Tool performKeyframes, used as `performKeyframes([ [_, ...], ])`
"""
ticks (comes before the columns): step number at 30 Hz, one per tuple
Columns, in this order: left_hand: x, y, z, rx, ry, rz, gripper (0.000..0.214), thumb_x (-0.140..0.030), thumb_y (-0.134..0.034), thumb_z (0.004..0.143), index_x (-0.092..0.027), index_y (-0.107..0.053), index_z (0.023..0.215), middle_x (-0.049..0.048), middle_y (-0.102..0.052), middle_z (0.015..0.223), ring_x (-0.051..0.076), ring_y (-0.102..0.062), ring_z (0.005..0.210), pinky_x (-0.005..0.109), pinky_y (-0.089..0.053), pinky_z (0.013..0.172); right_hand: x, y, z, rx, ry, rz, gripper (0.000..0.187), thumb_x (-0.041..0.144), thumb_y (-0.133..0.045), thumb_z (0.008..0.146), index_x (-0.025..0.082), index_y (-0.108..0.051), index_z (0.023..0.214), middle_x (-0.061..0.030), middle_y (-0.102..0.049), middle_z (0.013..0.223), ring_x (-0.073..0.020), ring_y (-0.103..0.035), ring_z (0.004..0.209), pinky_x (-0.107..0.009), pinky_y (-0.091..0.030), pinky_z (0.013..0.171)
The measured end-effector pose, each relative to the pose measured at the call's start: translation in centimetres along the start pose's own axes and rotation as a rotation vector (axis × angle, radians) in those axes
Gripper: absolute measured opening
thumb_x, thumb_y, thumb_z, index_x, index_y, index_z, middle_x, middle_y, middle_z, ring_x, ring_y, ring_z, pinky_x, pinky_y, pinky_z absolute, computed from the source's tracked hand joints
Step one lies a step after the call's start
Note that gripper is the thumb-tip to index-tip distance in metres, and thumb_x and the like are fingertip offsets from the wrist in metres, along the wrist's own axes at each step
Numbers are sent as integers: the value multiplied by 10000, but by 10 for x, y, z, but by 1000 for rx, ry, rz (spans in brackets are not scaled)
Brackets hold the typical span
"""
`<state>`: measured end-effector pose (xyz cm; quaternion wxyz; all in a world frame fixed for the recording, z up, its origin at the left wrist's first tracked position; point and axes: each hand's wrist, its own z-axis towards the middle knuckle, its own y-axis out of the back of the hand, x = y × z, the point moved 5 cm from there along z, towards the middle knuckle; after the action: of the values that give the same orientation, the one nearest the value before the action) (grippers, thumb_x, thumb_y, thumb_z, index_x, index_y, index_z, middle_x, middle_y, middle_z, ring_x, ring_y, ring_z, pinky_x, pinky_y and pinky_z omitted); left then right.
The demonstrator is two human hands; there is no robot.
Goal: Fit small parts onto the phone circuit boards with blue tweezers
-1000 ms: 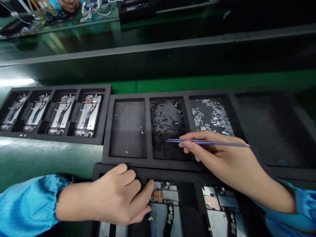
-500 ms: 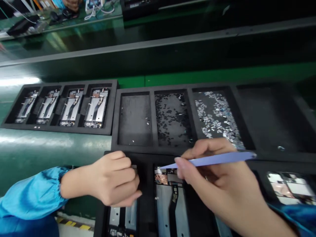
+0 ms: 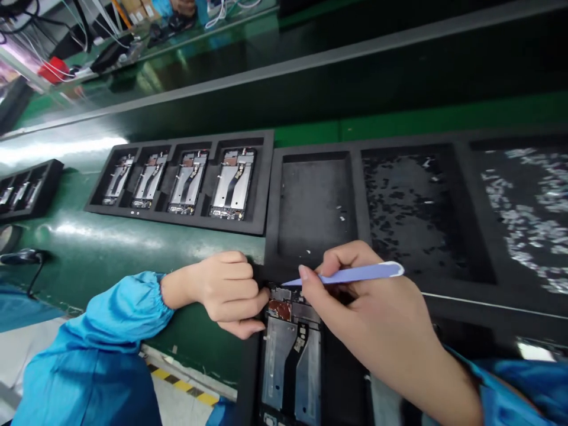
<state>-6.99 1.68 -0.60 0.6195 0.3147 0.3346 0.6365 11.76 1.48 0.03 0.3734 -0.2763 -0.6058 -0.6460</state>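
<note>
My right hand (image 3: 373,319) pinches lilac tweezers (image 3: 355,273). Their thin tip points at the top end of an opened phone (image 3: 277,367), which shows a copper-brown patch, a silver plate and a black ribbon cable. This phone lies in the leftmost slot of the near black foam tray (image 3: 251,378). Beside its upper left corner is my left hand (image 3: 231,293), fingers curled in, the index finger and thumb close to the phone's edge. The inside of that hand is hidden, and any tiny part at the tweezer tip is too small to make out.
A foam tray (image 3: 270,183) at the back left holds several opened phones. To its right, a compartmented tray (image 3: 358,195) contains small black pieces (image 3: 399,219) and shiny silver pieces (image 3: 532,219). Another phone tray (image 3: 48,180) stands far left. A person's hand (image 3: 183,7) shows across the bench.
The view has swung left. Both hands have moved from the near tray's second phone to its leftmost one, the tweezers staying in my right hand.
</note>
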Motion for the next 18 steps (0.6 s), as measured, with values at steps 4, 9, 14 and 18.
performKeyframes([
  [4,2,-2,-4,2,22,-15,365,-422,-541,875,-111,-732,885,-38,-463,583,141,-431,514,338,-337,495,1,-4,-4,-32,62,-89,221,268,-616,892,254,-462,733,88,-501,513,-81,-404,311,-252,-295,350],
  [9,4,-4,-2,8,58,-37,389,-417,-501,896,-102,-728,930,-39,-444,586,151,-422,518,353,-320,499,5,-6,-7,-51,132,-163,200,269,-582,923,249,-472,757,95,-519,501,-83,-462,326,-240,-320,383],
  [14,5,-7,-1,84,92,-45,371,-428,-495,900,-130,-716,908,-28,-452,612,161,-404,536,367,-317,520,7,-10,-7,-27,209,-148,198,242,-557,961,247,-450,794,104,-518,494,-77,-476,333,-240,-298,385],
  [18,3,-6,-1,135,93,-10,363,-427,-468,924,-152,-702,885,-24,-441,632,164,-396,548,364,-322,535,6,-9,-7,11,262,-163,184,273,-565,983,251,-460,834,87,-554,555,-81,-488,356,-254,-301,381],
])
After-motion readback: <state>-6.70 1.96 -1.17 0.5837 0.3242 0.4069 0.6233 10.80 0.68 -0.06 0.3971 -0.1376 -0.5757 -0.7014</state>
